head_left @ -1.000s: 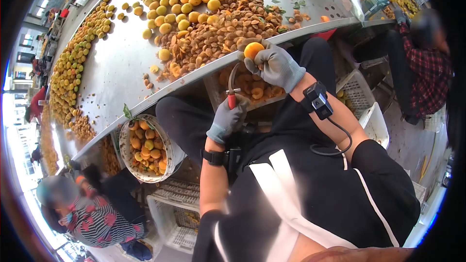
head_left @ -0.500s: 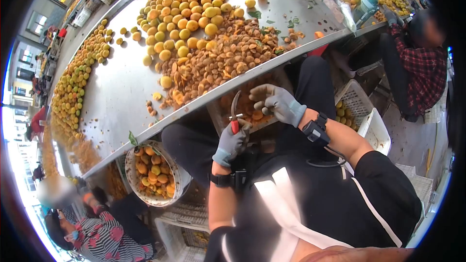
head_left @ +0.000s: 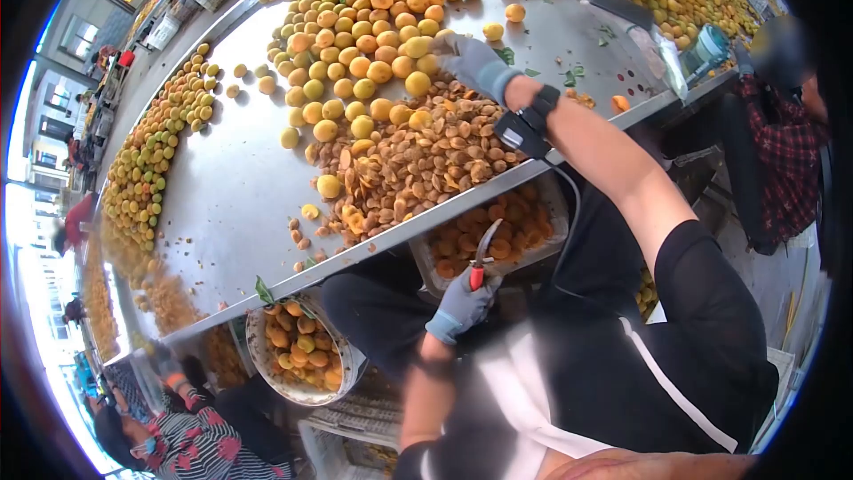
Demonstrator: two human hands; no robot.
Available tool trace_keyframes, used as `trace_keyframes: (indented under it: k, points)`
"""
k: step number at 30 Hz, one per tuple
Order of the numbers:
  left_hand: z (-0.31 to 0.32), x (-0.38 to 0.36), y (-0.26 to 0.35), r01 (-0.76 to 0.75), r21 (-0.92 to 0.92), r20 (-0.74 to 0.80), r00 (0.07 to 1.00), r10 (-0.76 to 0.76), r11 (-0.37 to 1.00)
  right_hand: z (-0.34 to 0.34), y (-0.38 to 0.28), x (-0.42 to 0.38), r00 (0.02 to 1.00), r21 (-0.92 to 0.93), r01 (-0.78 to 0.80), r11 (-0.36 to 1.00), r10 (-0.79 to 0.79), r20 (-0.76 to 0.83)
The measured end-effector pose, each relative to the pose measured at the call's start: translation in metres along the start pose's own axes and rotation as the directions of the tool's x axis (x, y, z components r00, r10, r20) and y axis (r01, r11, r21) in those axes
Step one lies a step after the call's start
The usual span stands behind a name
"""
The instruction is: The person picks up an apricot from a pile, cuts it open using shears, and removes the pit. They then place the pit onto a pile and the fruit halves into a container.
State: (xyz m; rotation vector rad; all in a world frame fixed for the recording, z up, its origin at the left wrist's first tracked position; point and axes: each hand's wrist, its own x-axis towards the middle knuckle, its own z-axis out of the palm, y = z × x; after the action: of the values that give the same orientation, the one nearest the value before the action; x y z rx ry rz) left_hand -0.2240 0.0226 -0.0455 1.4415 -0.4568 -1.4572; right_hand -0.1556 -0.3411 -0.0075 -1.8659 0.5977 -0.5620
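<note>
My left hand (head_left: 464,307), in a grey glove, is closed around the red handle of a curved knife (head_left: 486,244), its blade pointing up. The knife is above my lap, in front of a crate of orange fruit halves (head_left: 524,213) under the table's edge. My right hand (head_left: 478,67), also gloved, stretches over the metal table to the pile of apricots (head_left: 355,40). Its fingers are apart at the pile's right side, touching or nearly touching the fruit; no held fruit shows. Below that wrist lies a heap of brown pits (head_left: 426,156).
A white bucket of apricots (head_left: 298,351) stands to the left of my legs. The metal table (head_left: 222,196) has a raised front edge. A teal-lidded jug (head_left: 708,46) and a dark flat object (head_left: 619,7) are at right. Co-workers sit at lower left and right.
My right hand has moved from above my lap forward and up to the apricot pile. My left hand, still holding the knife, has shifted lower and to the right in view.
</note>
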Motion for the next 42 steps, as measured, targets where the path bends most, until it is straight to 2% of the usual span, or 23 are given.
trace_keyframes:
  k: [2, 3, 5, 7, 9, 11, 13, 14, 15, 16, 17, 19, 20, 23, 25, 26, 27, 31, 33, 35, 37, 39, 42]
  points:
    - [-0.004, 0.003, -0.002, 0.063, -0.043, 0.018, 0.998, -0.062, 0.997, 0.003, -0.008, 0.028, 0.998, -0.413, -0.067, 0.908, 0.065, -0.017]
    - [-0.006, 0.003, 0.003, 0.124, -0.082, 0.045, 0.992, -0.121, 0.989, 0.007, 0.005, 0.043, 0.997, -0.409, -0.068, 0.910, 0.071, -0.007]
    - [-0.011, 0.002, 0.010, 0.194, -0.079, 0.052, 0.980, -0.191, 0.978, 0.021, 0.021, 0.064, 0.965, -0.597, 0.188, 0.780, -0.258, -0.033]
    - [-0.012, 0.004, 0.008, 0.178, -0.034, 0.069, 0.982, -0.175, 0.983, 0.028, 0.024, 0.075, 0.987, -0.670, 0.118, 0.733, -0.159, 0.000]
    - [-0.014, 0.006, 0.003, 0.173, -0.051, 0.062, 0.984, -0.169, 0.984, 0.031, 0.022, 0.077, 0.995, -0.799, -0.025, 0.601, 0.090, 0.036]
    - [-0.016, 0.007, 0.001, 0.161, -0.066, 0.058, 0.986, -0.157, 0.985, 0.025, 0.027, 0.076, 0.999, -0.788, 0.019, 0.616, 0.017, 0.038]
    - [-0.017, 0.006, 0.002, 0.156, -0.047, 0.050, 0.987, -0.153, 0.987, 0.015, 0.029, 0.067, 0.992, -0.517, 0.105, 0.849, -0.124, -0.003]
    - [-0.016, 0.004, 0.008, 0.154, -0.051, 0.054, 0.987, -0.151, 0.987, 0.016, 0.028, 0.052, 0.944, -0.395, 0.262, 0.880, -0.319, -0.082]
    - [-0.015, 0.002, 0.017, 0.185, -0.115, 0.044, 0.983, -0.181, 0.976, 0.014, 0.020, 0.033, 0.943, -0.401, 0.264, 0.877, -0.321, -0.082]
    - [-0.014, 0.000, 0.022, 0.217, -0.177, 0.037, 0.976, -0.214, 0.960, 0.011, 0.004, 0.007, 0.984, 0.037, 0.169, 0.985, -0.167, -0.057]
    - [-0.015, -0.001, 0.022, 0.219, -0.175, 0.043, 0.976, -0.215, 0.960, 0.007, -0.010, -0.020, 0.999, 0.462, 0.014, 0.887, -0.033, 0.032]
    - [-0.016, -0.001, 0.014, 0.137, -0.206, -0.021, 0.989, -0.144, 0.969, -0.004, -0.032, -0.075, 0.983, 0.459, -0.130, 0.879, 0.053, 0.177]
    - [-0.012, 0.002, 0.000, -0.035, -0.280, -0.070, 0.997, 0.016, 0.959, -0.006, -0.047, -0.105, 0.968, 0.515, -0.198, 0.834, 0.084, 0.236]
    - [-0.005, -0.009, 0.016, -0.068, -0.230, -0.084, 0.995, 0.050, 0.971, -0.008, -0.065, -0.183, 0.923, 0.669, -0.350, 0.655, 0.119, 0.367]
    - [-0.003, -0.014, 0.012, -0.040, -0.317, -0.042, 0.999, 0.028, 0.948, -0.005, -0.056, -0.219, 0.917, 0.628, -0.351, 0.695, 0.118, 0.382]
    - [0.002, -0.020, 0.018, -0.208, -0.009, -0.068, 0.976, 0.207, 0.978, -0.004, -0.053, -0.235, 0.911, 0.623, -0.361, 0.694, 0.118, 0.396]
    - [0.007, -0.024, 0.023, -0.353, 0.299, -0.036, 0.924, 0.380, 0.887, -0.002, -0.051, -0.249, 0.904, 0.618, -0.370, 0.694, 0.117, 0.411]
    - [0.016, -0.039, 0.017, -0.257, 0.466, -0.024, 0.953, 0.302, 0.847, 0.001, -0.065, -0.296, 0.879, 0.742, -0.463, 0.484, 0.142, 0.456]
    - [0.021, -0.046, 0.015, -0.235, 0.512, -0.052, 0.952, 0.303, 0.826, 0.006, -0.065, -0.311, 0.888, 0.773, -0.439, 0.458, 0.087, 0.452]
    - [0.026, -0.052, 0.020, -0.276, 0.653, -0.039, 0.918, 0.395, 0.705, 0.009, -0.068, -0.321, 0.918, 0.787, -0.357, 0.503, 0.034, 0.395]
    - [0.032, -0.061, 0.028, -0.250, 0.687, -0.044, 0.923, 0.382, 0.682, 0.013, -0.071, -0.327, 0.926, 0.808, -0.350, 0.475, 0.042, 0.376]
    - [0.036, -0.067, 0.028, -0.227, 0.719, -0.044, 0.928, 0.369, 0.656, 0.012, -0.074, -0.330, 0.937, 0.875, -0.346, 0.339, 0.070, 0.343]
    - [0.041, -0.069, 0.022, -0.259, 0.775, -0.033, 0.895, 0.445, 0.577, 0.010, -0.077, -0.336, 0.937, 0.872, -0.336, 0.357, 0.027, 0.349]
